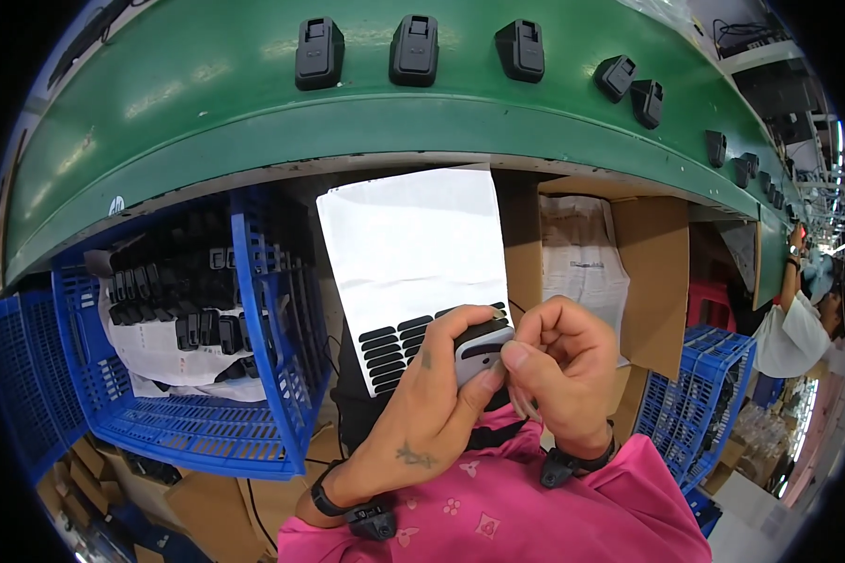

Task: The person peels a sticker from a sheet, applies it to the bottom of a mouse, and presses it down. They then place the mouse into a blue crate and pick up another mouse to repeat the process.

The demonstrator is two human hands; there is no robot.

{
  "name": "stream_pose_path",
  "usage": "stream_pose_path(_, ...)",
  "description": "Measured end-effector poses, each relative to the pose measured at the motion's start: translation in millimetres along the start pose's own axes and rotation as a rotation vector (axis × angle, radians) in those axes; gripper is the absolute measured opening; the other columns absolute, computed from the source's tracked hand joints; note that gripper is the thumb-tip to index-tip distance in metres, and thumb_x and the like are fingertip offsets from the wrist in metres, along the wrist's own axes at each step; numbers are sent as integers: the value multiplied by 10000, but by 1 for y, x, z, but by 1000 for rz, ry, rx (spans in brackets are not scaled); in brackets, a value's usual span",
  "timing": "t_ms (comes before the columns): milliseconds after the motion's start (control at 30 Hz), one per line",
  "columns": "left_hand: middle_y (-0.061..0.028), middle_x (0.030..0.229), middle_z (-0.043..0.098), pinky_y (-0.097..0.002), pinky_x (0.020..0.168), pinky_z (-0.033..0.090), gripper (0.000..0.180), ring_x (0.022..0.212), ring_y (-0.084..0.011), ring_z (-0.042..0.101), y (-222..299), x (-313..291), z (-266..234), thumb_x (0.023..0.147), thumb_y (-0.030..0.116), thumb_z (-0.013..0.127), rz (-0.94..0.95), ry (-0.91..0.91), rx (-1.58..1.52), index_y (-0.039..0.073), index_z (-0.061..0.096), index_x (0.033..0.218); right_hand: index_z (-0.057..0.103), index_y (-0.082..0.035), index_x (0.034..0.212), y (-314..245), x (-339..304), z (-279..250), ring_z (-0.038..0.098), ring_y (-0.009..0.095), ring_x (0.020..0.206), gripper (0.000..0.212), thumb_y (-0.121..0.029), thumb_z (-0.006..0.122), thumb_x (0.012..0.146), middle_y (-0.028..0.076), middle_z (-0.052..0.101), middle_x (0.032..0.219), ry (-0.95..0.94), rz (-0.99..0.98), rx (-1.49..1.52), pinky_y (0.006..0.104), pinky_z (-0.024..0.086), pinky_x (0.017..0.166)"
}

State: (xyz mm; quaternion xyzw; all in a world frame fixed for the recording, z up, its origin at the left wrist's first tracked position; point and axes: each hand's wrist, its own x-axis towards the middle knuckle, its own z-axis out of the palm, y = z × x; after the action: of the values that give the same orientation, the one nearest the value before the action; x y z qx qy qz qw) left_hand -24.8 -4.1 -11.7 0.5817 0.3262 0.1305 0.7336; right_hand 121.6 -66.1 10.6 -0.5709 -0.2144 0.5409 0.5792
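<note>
My left hand (427, 403) is closed round a small plastic casing (471, 364) with a light grey face and a black side, held above my lap. Across the grey face lies a dark rounded strip (483, 349). At the strip's right end, the thumb and forefinger of my right hand (573, 375) press together; what they pinch, if anything, is hidden. Just beyond my hands a white sheet (413, 235) slopes up toward the bench. Rows of black oblong stickers (382, 357) cover its near end, partly hidden behind my left hand.
Several black devices (414, 52) stand along the green bench (225, 89) ahead. To the left, a blue crate (268, 375) holds rows of black parts (150, 281). An open cardboard box (657, 272) and another blue crate (699, 394) are at the right. Farther right, another person (793, 328) is at the bench.
</note>
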Motion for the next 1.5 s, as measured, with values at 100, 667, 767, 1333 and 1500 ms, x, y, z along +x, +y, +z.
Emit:
stream_pose_path(100,-227,1227,447,-380,905,425,446,1042,-346,534,-2,-1,1,951,152,504,3,11,-2,-14,319,1321,521,38,868,2,0,0,490,9,507,77,23,596,870,38,596,684,4,0,-2,167,360,424)
stream_pose_path(667,-153,1026,531,-301,708,480,419,787,-195,580,-1,4,5,964,144,491,-60,42,-57,-10,311,1310,507,10,843,10,8,-2,572,42,578,121,19,627,853,41,607,708,76,-43,13,170,426,480)
stream_pose_path(767,-94,924,544,-245,613,455,409,678,-118,548,-14,9,7,983,171,461,-21,47,-292,6,280,1311,506,-7,831,13,13,-17,536,36,541,127,-8,628,865,42,601,715,196,1,-84,164,402,469)
stream_pose_path(1333,-150,1210,516,-330,855,467,577,977,-202,575,-19,-14,-21,839,248,649,-95,-60,-38,41,373,1300,611,28,905,29,7,-41,552,80,639,189,-55,706,764,43,592,770,-393,-72,-461,208,418,577)
stream_pose_path(1500,-145,1053,615,-315,796,491,637,886,-193,631,-28,-36,-42,848,254,640,-136,-109,-39,26,349,1367,668,-9,989,36,17,-17,572,133,660,230,-24,685,760,66,583,779,-188,-288,-629,252,435,567)
